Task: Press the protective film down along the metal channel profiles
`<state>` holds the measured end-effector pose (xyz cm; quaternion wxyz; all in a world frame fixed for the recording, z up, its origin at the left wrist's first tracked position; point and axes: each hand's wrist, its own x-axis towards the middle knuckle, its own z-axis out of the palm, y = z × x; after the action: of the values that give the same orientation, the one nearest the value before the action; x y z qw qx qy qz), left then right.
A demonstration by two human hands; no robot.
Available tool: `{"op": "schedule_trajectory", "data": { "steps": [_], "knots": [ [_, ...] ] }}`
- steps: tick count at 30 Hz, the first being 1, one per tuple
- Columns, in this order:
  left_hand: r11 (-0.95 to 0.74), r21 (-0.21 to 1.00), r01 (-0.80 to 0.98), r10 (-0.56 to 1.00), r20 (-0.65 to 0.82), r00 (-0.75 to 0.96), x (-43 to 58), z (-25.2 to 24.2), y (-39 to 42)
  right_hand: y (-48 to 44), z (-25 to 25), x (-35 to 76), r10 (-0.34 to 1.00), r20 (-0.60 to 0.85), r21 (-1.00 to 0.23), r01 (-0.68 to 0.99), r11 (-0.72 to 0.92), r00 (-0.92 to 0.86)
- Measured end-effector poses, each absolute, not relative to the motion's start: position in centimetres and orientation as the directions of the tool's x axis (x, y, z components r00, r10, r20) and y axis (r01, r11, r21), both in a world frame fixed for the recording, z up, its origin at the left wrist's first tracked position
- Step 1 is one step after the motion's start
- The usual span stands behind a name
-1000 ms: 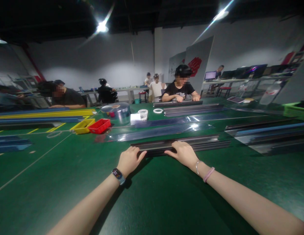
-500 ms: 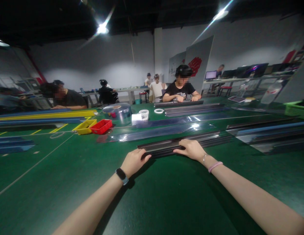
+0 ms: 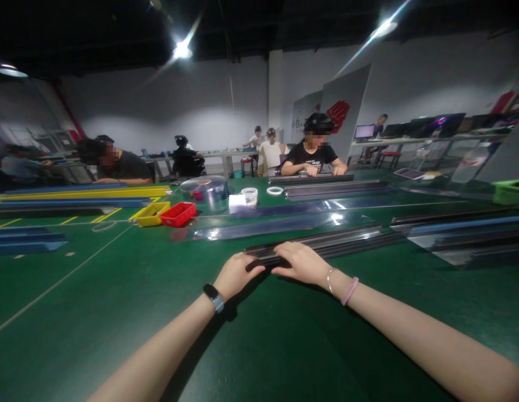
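Note:
A long black profile strip [image 3: 343,241] lies slantwise on the green table in front of me. My left hand [image 3: 238,273] grips its near left end, fingers over the top and thumb along the front edge. Close beside it, my right hand [image 3: 299,261] is closed over the same strip, with its thumb at the near side. The two thumbs almost meet. Fingertips of both hands are partly hidden behind the strip. Beyond it lie clear plastic film strips [image 3: 259,226], flat and shiny.
A red bin [image 3: 178,214] and a yellow bin [image 3: 149,214] stand left of centre, near a roll of clear film [image 3: 213,192]. More dark profiles [image 3: 472,240] lie at the right, blue ones [image 3: 29,240] at the left. A co-worker [image 3: 313,151] handles a strip across the table.
My right hand has slid left along the black strip, closer to my left hand. My left hand keeps its hold at the end. The view has shifted slightly.

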<state>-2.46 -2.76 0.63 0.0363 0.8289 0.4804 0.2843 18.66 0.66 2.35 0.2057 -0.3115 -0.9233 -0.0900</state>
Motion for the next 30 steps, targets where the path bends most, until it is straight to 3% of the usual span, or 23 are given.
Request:
{"op": "schedule_trajectory", "data": {
  "steps": [12,20,30],
  "knots": [
    [-0.527,0.278,0.803,0.819,0.42,0.392,-2.3,1.1,-2.8,0.7,1.1,15.7,0.657,0.356,-0.029,0.695,0.719,-0.665],
    [-0.449,0.135,0.883,0.819,0.457,0.346,-1.7,0.3,-3.1,1.6,0.7,15.8,0.644,0.334,-0.007,0.681,0.732,-0.689],
    [-0.435,0.131,0.891,0.835,0.429,0.345,-1.7,0.5,-3.2,1.8,0.5,15.8,0.638,0.357,0.023,0.689,0.724,-0.682]
  ]
}}
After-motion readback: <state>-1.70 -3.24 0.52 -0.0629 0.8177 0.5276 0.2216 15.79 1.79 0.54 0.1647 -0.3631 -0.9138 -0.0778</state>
